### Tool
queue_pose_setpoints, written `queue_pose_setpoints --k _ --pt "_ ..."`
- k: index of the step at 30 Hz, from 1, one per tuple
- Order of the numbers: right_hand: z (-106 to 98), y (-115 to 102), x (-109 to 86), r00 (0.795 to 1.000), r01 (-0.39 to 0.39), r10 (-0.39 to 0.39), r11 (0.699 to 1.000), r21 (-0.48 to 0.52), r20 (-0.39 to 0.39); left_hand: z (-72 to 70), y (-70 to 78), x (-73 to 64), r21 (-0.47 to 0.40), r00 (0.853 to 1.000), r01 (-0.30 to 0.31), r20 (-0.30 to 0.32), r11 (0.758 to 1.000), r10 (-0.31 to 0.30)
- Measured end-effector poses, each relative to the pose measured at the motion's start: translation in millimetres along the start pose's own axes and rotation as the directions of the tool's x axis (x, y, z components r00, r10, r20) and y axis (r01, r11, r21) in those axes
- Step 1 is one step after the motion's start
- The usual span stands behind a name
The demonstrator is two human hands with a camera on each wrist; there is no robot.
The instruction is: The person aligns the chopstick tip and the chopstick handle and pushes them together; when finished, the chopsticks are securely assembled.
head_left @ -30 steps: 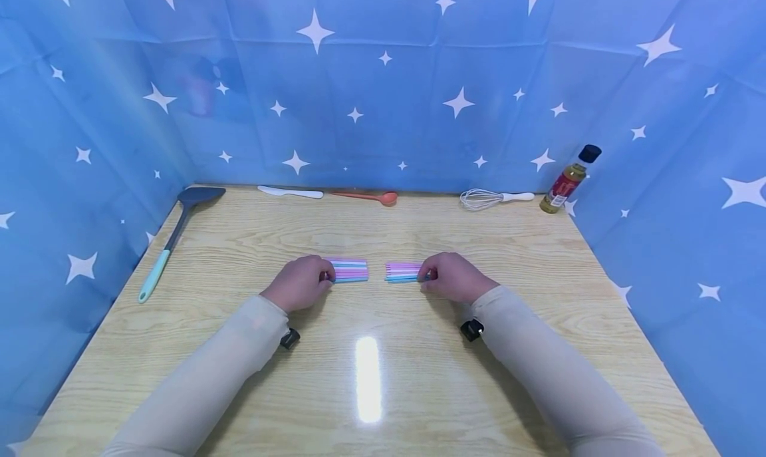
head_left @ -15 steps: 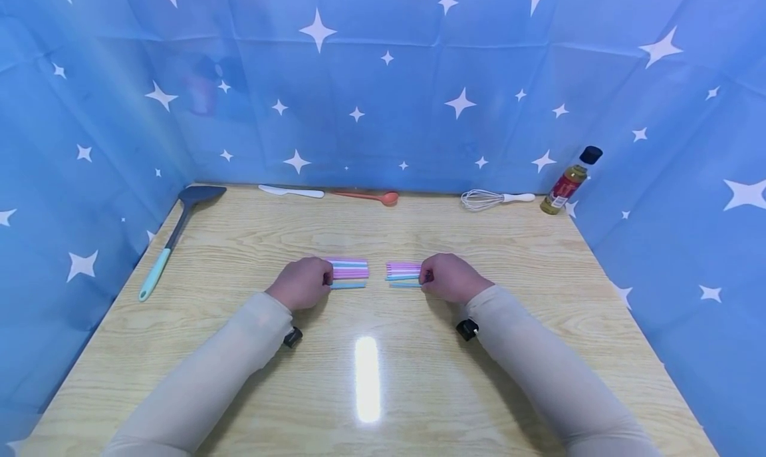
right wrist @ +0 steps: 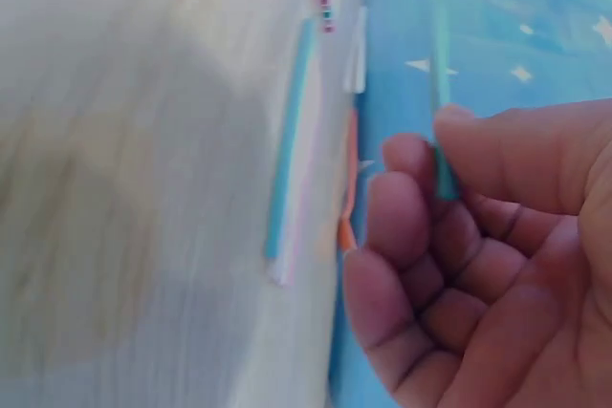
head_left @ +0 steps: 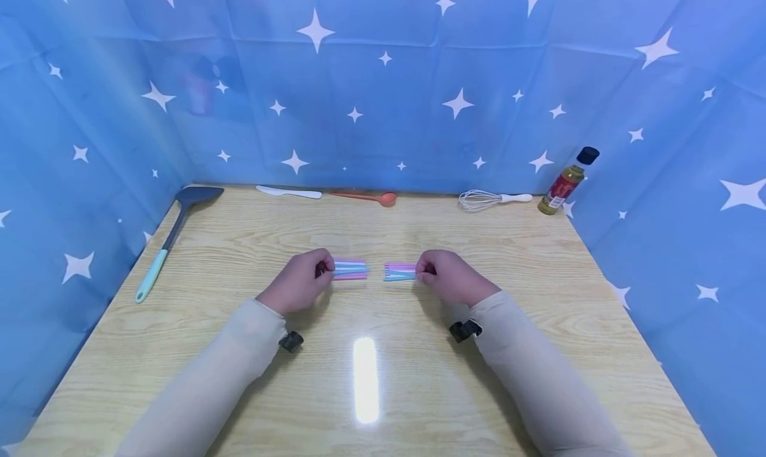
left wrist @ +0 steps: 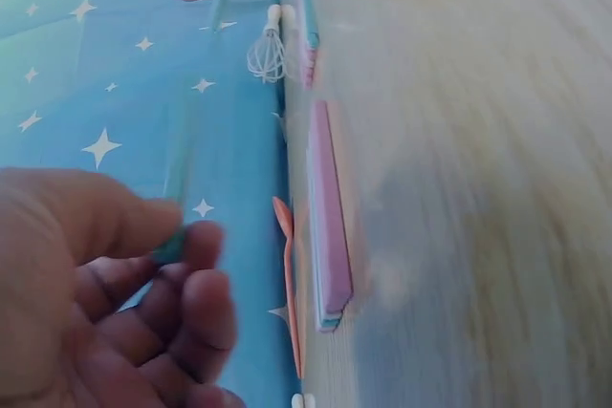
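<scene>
My left hand (head_left: 299, 281) pinches a slim blue-green stick (left wrist: 170, 250) between thumb and fingertips. In the left wrist view it is held up off the table, its far end blurred. Across from it, my right hand (head_left: 453, 277) pinches a similar stick (right wrist: 443, 174), also raised. Under the left hand lies a row of pink, white and blue sticks (head_left: 359, 277), laid side by side. A second such row (right wrist: 292, 150) lies by the right hand, a blue stick along its near side. In the head view the hands cover the outer ends of both rows.
Along the back edge lie a white knife (head_left: 290, 192), an orange spoon (head_left: 383, 198) and a whisk (head_left: 481, 199). A bottle (head_left: 562, 185) stands at the back right corner. A dark spatula with a mint handle (head_left: 154, 274) lies on the left. A starred blue curtain surrounds the table.
Half a second ago each hand had a blue stick apart on the near side of its row. Both hands have since lifted those sticks and moved slightly back, over the rows.
</scene>
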State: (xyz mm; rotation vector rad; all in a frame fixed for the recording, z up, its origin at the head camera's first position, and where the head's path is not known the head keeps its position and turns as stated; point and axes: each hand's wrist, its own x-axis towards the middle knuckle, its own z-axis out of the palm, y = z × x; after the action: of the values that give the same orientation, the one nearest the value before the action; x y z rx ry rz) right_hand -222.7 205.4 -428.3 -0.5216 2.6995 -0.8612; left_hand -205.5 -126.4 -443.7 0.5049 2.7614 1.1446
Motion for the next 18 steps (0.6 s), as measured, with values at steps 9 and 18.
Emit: queue_pose_setpoints --k 9,18 --pt "-0.6 -9.0 3.4 0.998 -0.004 0.014 0.983 0.183 -0.054 0.2 4.9 -1.7 -0.276 0.987 -0.004 -0.157 0.961 -0.041" --pt "8.6 -13.9 5.5 0.976 0.038 0.035 0.946 0.323 -0.216 13.0 7.0 2.5 -0.434 0.966 -0.021 -0.242 0.901 -0.095"
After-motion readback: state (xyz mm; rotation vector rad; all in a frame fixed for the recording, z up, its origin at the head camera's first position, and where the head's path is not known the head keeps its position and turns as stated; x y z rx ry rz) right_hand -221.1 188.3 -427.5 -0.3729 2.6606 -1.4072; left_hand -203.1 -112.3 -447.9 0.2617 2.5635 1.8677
